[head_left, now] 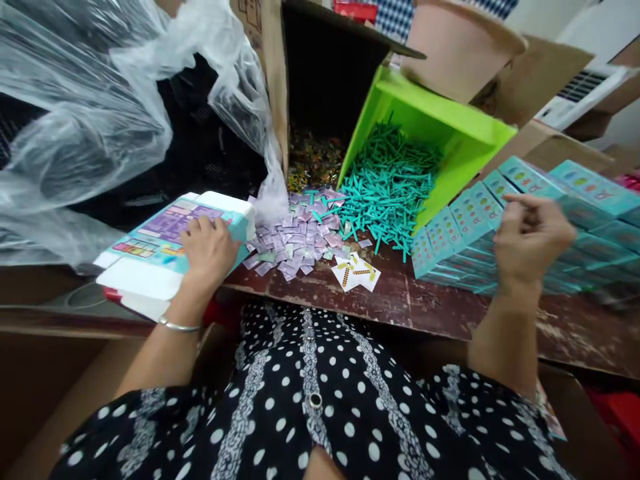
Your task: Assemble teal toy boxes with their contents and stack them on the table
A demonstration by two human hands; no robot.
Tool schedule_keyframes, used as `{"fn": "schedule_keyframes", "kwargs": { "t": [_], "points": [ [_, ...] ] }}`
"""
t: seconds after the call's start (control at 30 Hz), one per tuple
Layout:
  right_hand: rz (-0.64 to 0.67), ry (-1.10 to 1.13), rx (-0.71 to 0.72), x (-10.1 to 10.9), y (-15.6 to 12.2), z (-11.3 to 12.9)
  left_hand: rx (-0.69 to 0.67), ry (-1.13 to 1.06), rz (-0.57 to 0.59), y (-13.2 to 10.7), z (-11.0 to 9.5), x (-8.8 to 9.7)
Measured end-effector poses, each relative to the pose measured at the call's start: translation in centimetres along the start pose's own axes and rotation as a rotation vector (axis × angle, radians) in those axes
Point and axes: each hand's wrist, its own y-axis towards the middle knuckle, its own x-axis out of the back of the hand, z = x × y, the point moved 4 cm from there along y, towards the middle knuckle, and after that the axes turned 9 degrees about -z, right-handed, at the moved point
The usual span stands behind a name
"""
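Note:
My left hand (209, 250) rests on an opened teal and purple printed carton (165, 243) at the table's left edge, fingers curled over its side and gripping it. My right hand (531, 237) hovers over a row of flattened teal cartons (465, 227) on the right, fingers loosely bent with the forefinger stretched left; nothing shows in it. Between the hands lie a heap of small purple packets (300, 233), a pile of teal sticks (387, 187) and a few white cards with yellow marks (356, 272).
A lime green box (450, 127) lies tipped on its side, spilling the sticks. A dark cardboard box (325, 80) behind holds small multicoloured bits (313, 160). Crumpled clear plastic sheeting (90, 120) fills the left. The table is worn brown wood (400, 307).

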Motion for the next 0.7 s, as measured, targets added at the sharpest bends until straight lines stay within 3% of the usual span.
{"fn": "schedule_keyframes", "kwargs": {
  "t": [0.07,0.17,0.27,0.33,0.43,0.53,0.6,0.67,0.7],
  "points": [
    [0.078,0.135,0.012,-1.2,-2.3,2.8,-0.001,0.006,0.011,0.0,0.0,-0.2],
    [0.224,0.245,-0.001,-3.0,-4.9,5.2,-0.015,-0.075,0.007,-0.3,0.1,-0.3],
    [0.369,0.338,0.005,-4.9,-7.5,6.9,0.003,-0.147,-0.078,-0.2,1.1,1.3],
    [0.441,0.441,0.013,-6.1,-9.4,8.5,0.035,-0.268,-0.248,0.2,2.2,4.1],
    [0.468,0.677,0.038,-7.6,-11.7,11.8,0.079,-0.644,-0.61,0.4,3.4,10.3],
    [0.479,1.027,0.102,-9.5,-13.0,15.9,0.108,-0.694,-0.67,1.2,2.7,13.7],
    [0.46,1.225,0.165,-10.7,-13.8,19.0,0.106,-0.709,-0.606,1.8,1.2,13.0],
    [0.468,1.306,0.222,-11.5,-14.9,22.0,0.075,-0.772,-0.443,1.6,-1.0,9.9],
    [0.5,1.286,0.248,-11.7,-15.6,23.3,0.062,-0.867,-0.286,1.0,-2.3,7.6]
  ]
}}
